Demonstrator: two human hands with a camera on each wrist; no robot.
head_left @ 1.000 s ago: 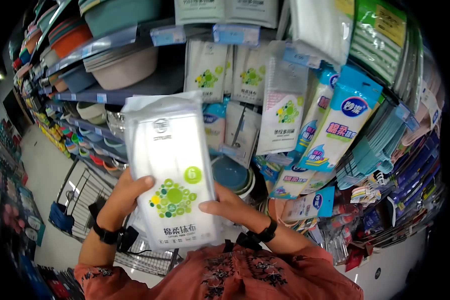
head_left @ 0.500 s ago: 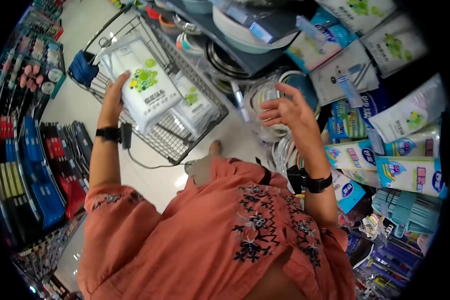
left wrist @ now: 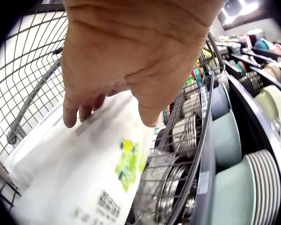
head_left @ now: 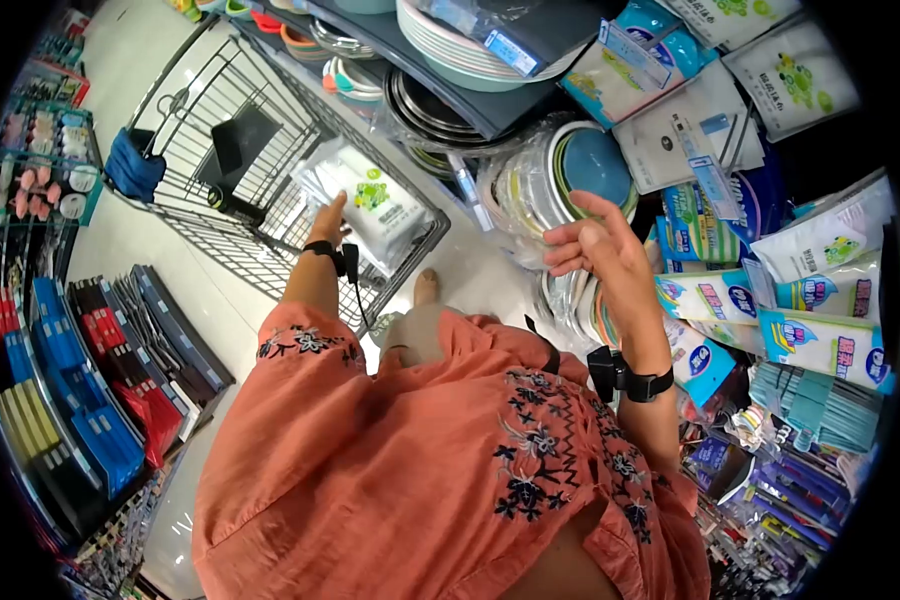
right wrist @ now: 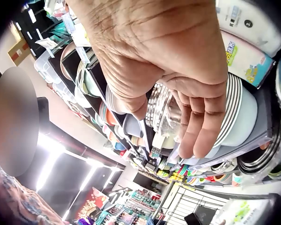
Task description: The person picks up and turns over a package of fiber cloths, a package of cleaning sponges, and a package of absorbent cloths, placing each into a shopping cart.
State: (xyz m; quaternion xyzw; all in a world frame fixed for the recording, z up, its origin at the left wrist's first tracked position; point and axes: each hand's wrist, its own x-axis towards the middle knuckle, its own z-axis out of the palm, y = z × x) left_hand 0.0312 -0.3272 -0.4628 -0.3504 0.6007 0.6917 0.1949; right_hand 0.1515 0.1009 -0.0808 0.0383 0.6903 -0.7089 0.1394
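Note:
My left hand (head_left: 328, 218) is down inside the wire shopping cart, at the near edge of a white plastic pack of cleaning cloths (head_left: 375, 200) with a green dot print. In the left wrist view, the thumb and loosely bent fingers (left wrist: 71, 112) hang over the upper end of the cloth pack (left wrist: 93, 164), fingertips right at its surface. Clear plastic wrapping shows beside the pack. My right hand (head_left: 605, 245) is raised in front of the shelf, fingers relaxed and apart, with nothing in it.
The cart (head_left: 205, 110) also carries a dark flat item (head_left: 238, 140), and a blue cloth (head_left: 135, 165) hangs on its end. Stacked basins (head_left: 450, 45), wrapped plates and hanging cloth packs (head_left: 800, 80) line the right side. Another shelf (head_left: 80, 390) runs along the left.
Both hands held the cloth pack up before the shelf; the right hand let go. The left hand carried the pack down into the cart, where it lies now. The view tilted down.

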